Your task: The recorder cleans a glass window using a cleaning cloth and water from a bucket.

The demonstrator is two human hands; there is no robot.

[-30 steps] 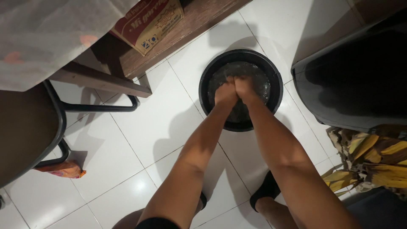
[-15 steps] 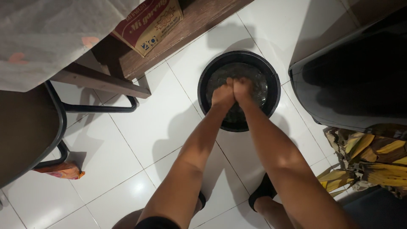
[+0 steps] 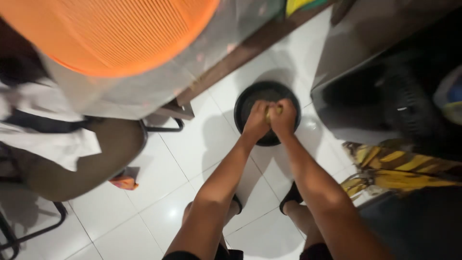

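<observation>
Both hands, left hand (image 3: 256,121) and right hand (image 3: 284,118), are pressed together around a small yellowish thing (image 3: 267,112), gripping it over the middle of the black basin (image 3: 246,103), seemingly so drips fall inside, not on the white tiled floor (image 3: 202,144).

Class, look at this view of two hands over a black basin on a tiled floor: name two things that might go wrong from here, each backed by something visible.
1. The left hand and right hand clasp a small yellowish thing above the black basin; drips may miss the basin and wet the glossy white floor tiles, a likely slip hazard beside the person's feet.
2. The basin sits tight between a wooden table leg and a dark bin, so an elbow might knock either one.
</observation>
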